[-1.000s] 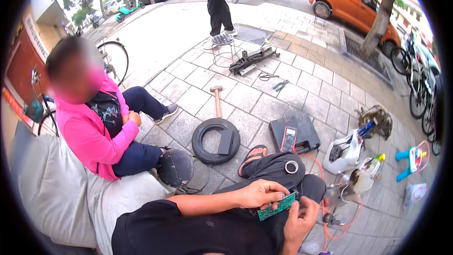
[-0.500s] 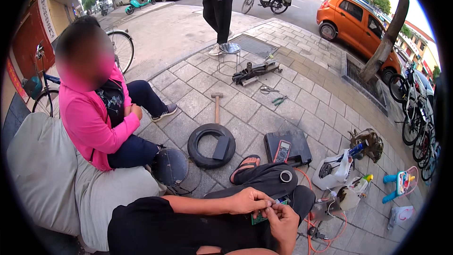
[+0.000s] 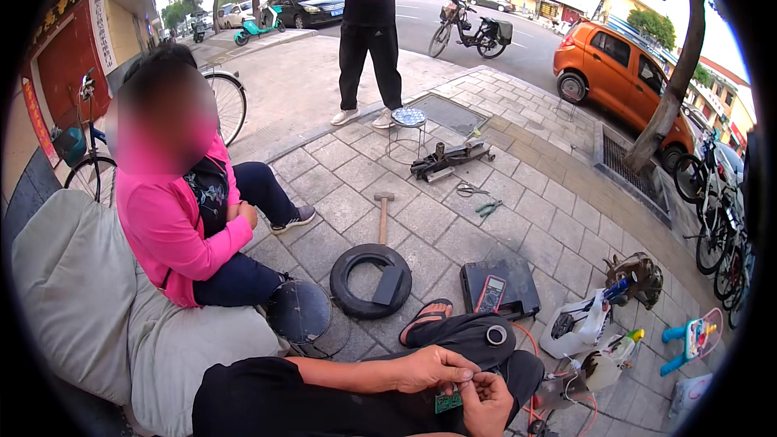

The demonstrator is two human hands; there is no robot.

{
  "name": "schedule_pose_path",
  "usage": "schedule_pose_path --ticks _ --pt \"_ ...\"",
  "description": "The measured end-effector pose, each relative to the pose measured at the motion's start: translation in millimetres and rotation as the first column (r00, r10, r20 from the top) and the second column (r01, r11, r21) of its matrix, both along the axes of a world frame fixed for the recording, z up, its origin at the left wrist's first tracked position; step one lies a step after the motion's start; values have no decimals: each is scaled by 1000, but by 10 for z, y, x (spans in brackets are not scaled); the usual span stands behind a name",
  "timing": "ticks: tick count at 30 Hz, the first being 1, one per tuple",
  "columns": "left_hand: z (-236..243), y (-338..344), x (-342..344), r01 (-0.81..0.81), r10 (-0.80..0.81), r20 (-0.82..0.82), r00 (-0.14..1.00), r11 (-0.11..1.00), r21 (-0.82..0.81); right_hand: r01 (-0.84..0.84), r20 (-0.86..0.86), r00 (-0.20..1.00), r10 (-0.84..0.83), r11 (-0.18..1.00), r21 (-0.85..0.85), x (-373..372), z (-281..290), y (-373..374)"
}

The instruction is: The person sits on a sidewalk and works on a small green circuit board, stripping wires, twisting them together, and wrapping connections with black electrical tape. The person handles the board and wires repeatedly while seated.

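Both hands meet above my lap, fingertips pinched close together. My left hand [image 3: 437, 369] is closed, thumb against forefinger, on something too small to make out. Facing it, my right hand [image 3: 486, 401] is closed in the same way, and what it pinches is hidden by the fingers. A small green circuit board [image 3: 447, 402] shows just below the fingertips, against my dark trousers; whether either hand touches it I cannot tell. On my knee sits a dark ring like a tape roll [image 3: 496, 335].
Ahead lie a tire [image 3: 346, 295] with a dark block on it, a hammer [image 3: 384, 218], pliers [image 3: 489, 209] and a floor jack [image 3: 450, 161]. A multimeter [image 3: 490, 294] rests on a black case [image 3: 518, 279]. A seated person in pink [image 3: 174, 222] is left; another person [image 3: 369, 40] stands beyond.
The whole view has tilted up slightly, so more of the standing person shows. My hands stay pinched together over my lap, and the board now shows more plainly beneath them.
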State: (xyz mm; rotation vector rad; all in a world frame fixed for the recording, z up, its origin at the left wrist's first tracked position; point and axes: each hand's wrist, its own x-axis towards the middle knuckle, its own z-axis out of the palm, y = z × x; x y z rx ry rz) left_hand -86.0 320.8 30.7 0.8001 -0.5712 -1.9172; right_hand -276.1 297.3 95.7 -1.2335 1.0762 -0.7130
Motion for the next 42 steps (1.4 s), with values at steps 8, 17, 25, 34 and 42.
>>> schedule_pose_path --ticks 8,17,25,34,42 --pt "-131 18 43 93 -72 -218 973 992 90 -353 -330 919 213 817 -456 -99 233 -106" --pt "-26 25 98 37 -36 23 999 998 -41 -243 -236 961 143 842 -481 -88 86 -67" --pt "91 -5 65 -3 8 168 986 1000 -30 -148 -286 955 -72 721 -677 27 -16 -27" --pt "309 -22 27 -23 119 398 910 971 -239 -109 -194 980 -37 715 -690 -64 13 -147" --pt "519 -26 -109 -21 307 458 834 848 -530 83 50 997 -66 838 -539 -181 63 -82"
